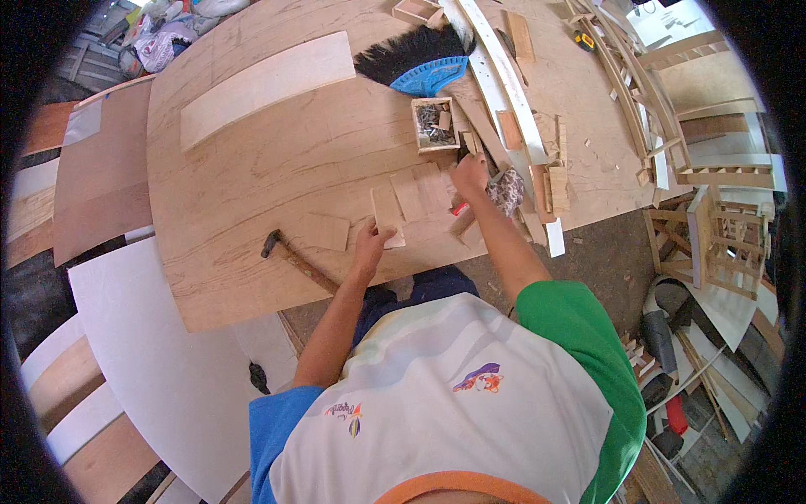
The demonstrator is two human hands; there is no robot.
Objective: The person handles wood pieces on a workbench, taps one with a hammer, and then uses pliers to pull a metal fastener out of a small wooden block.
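Observation:
My left hand (370, 247) grips the near end of a thin rectangular wood piece (385, 205) on the plywood tabletop (252, 183). More flat wood pieces (420, 190) lie just right of it, and a square one (327, 231) lies to its left. My right hand (471, 176) reaches forward, its fingers curled by a dark object and a small wood block (470, 142). Whether it holds either is hidden. Just beyond stands a small wooden box (436, 125) of nails or similar metal bits. A patterned cloth (506, 191) lies beside my right wrist.
A hammer (296, 259) lies by my left forearm. Farther off are a blue brush with black bristles (429, 75), a pale board (271, 88) and long white strips (504, 75). A tape measure (584, 41) and slatted wooden frames (620, 75) are at the right.

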